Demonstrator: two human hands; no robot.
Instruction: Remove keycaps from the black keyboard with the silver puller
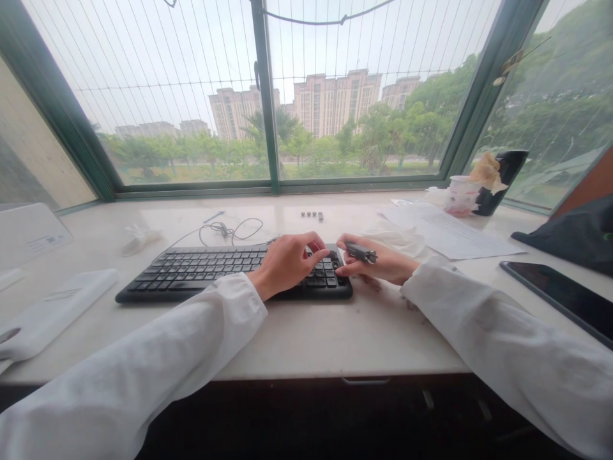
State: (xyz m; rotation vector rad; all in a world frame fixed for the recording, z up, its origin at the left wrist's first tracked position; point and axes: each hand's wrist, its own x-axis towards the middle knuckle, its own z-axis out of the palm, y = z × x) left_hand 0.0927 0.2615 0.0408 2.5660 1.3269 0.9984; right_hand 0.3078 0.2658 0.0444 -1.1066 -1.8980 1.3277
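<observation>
A black keyboard (205,271) lies on a pale stone window ledge (306,332). My left hand (290,260) rests curled over its right end, fingertips pinched down on the number-pad keys. Just right of the keyboard my right hand (383,262) is closed round a small dark tool (361,253) whose metal tip points right. Its fingertips touch the keyboard's right edge. Both arms wear white sleeves.
A thin cable (230,229) coils behind the keyboard, and small dark keycaps (312,215) lie farther back. Papers (445,233), a cup (462,191) and a black container (502,179) sit at the right. A dark tablet (560,297) lies near the right edge. White flat items (52,310) lie left.
</observation>
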